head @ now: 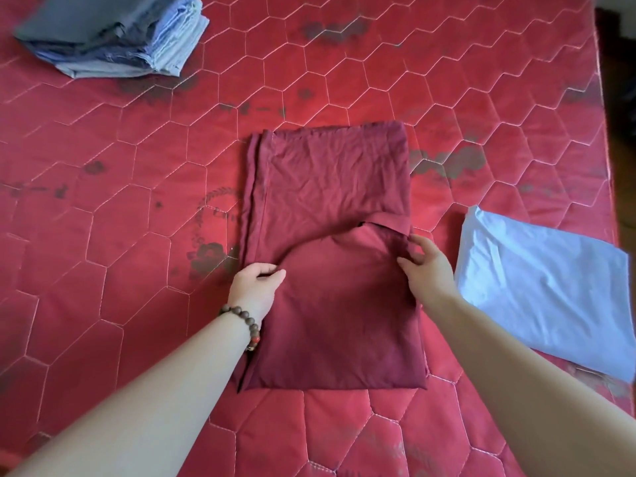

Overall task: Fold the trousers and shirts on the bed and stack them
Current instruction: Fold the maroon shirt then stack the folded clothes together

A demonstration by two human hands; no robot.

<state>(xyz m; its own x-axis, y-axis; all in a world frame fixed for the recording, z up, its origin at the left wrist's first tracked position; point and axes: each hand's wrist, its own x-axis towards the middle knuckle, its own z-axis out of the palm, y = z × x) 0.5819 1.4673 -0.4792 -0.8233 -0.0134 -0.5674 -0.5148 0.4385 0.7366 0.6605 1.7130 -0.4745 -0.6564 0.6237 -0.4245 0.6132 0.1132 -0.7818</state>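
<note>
1. At the far left corner of the red quilted mattress (pixel 103 208) sits a stack of folded clothes (pixel 113 32), grey on top with blue and pale layers under it, well apart from the hands.
2. Nearer, the left hand (pixel 256 287), with a bead bracelet (pixel 242 325) on its wrist, pinches the left edge of the maroon garment (pixel 330 187), thumb and curled fingers closed on the cloth.
3. That maroon garment lies flat in the middle of the bed as a long rectangle, its near part doubled over with a curved fold line across it.
4. The right hand (pixel 428 266) holds the garment's right edge, fingers bent round a raised flap of the cloth.
5. Just right of that hand lies a folded white garment (pixel 543 290), near the bed's right edge.
</note>
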